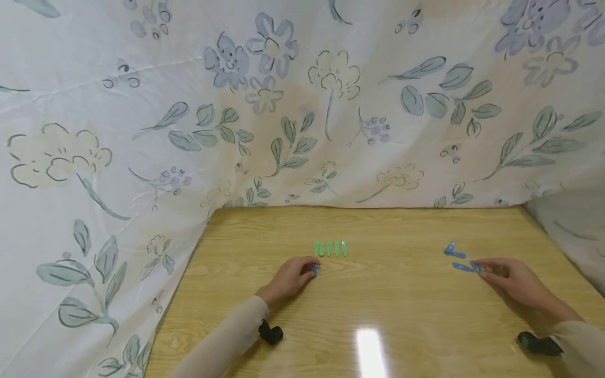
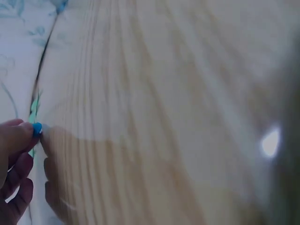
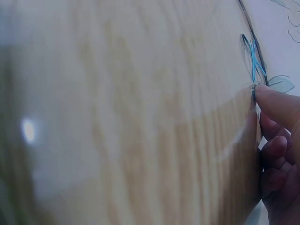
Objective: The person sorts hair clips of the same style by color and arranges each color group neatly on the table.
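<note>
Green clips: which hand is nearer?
Left: the left hand is just in front of the green clips; the right hand is well to their right, by blue clips.

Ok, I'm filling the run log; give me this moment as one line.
left hand: pinches blue clip near green clips | right hand: pinches another blue clip by loose blue clips

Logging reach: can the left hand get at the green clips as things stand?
Likely yes. The left hand is close by the green clips, nothing visible blocking them, though it pinches a blue item it may need to release.
</note>
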The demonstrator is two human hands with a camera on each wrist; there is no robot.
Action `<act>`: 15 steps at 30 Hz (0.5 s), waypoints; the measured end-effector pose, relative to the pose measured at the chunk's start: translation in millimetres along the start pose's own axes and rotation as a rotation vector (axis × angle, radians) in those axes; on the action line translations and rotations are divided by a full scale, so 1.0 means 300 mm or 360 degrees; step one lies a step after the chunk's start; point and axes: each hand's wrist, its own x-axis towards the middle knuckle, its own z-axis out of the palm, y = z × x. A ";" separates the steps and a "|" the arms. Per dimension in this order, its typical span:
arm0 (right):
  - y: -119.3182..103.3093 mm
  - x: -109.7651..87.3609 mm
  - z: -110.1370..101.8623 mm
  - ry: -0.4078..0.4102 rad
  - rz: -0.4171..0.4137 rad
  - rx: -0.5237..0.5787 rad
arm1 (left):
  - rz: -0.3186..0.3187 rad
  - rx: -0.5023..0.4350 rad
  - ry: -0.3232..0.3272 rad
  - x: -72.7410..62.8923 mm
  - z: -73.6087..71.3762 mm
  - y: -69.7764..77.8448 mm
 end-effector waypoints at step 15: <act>-0.015 -0.003 0.000 -0.0010 0.0021 0.0036 | -0.0054 -0.0258 -0.0054 -0.003 -0.027 -0.033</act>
